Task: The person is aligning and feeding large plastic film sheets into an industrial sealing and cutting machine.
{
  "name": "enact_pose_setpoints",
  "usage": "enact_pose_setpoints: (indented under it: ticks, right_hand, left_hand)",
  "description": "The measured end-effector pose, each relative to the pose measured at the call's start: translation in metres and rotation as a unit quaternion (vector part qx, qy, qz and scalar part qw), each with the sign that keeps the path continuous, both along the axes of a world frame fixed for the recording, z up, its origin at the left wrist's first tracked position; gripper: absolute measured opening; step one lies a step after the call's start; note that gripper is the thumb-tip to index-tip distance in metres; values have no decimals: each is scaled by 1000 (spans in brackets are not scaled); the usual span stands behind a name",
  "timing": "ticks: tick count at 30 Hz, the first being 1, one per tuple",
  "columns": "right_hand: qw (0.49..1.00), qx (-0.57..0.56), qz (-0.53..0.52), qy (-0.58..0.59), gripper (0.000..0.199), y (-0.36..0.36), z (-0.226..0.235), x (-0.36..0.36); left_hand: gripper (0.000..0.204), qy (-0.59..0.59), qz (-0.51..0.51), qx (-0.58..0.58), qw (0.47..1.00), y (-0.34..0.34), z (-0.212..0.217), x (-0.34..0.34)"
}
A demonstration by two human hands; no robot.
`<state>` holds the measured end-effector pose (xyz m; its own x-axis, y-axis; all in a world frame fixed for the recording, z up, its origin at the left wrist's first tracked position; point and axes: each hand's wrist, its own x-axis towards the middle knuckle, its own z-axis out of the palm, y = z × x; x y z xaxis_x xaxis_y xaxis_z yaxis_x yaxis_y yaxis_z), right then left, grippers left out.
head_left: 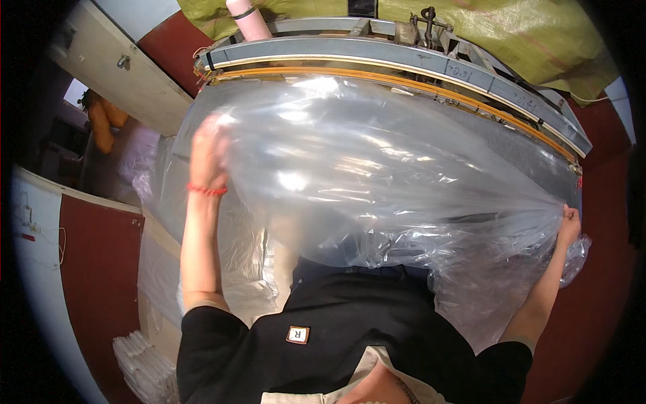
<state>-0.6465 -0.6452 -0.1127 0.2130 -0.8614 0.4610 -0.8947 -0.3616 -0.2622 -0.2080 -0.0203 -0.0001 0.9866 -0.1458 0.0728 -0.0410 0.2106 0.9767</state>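
Observation:
A large sheet of clear plastic film (377,168) spreads in glossy folds between my two hands and hangs down in front of me. At the far right, my right hand (570,225) is closed on a gathered bunch of the film, and the creases fan out from it toward the left. My left hand (210,151), with a red bead bracelet (206,190) at the wrist, is at the film's left edge. Motion smears its fingers, so their grip does not show. Loose film also hangs below my right hand.
Behind the film runs a long grey metal machine beam (323,48) with an orange strip (350,73) along it. A pink bottle (249,21) stands behind the beam. Stacked clear plastic (145,367) lies at lower left, near a door (128,67). Yellow-green sheeting (498,34) covers the back.

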Motion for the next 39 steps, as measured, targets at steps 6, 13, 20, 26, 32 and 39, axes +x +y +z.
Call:
enact_pose_setpoints:
  ticks: [6,13,20,26,32,39]
  right_hand:
    - [1000,1,27,-12,34,-6,-4,-2]
    - [998,12,45,-31,33,-11,-9,-7]
    - [998,14,46,-41,32,-17,-9,-12]
    - [999,3,31,-36,34,-16,-6,-5]
    - [999,-1,15,-47,34,-18,-9,-26]
    - [987,41,49,-145,37,-40,-23,-23]
  left_hand:
    - [25,144,-14,298,944,41,-87,42]
    - [35,-84,-43,561,823,85,-93,37]
    - [14,-477,50,540,692,-6,-31,35]
    - [60,-412,-207,600,654,-27,-87,52]
    - [54,-437,-153,569,679,-2,-91,22]
    - [23,-214,100,550,801,-36,-84,84]
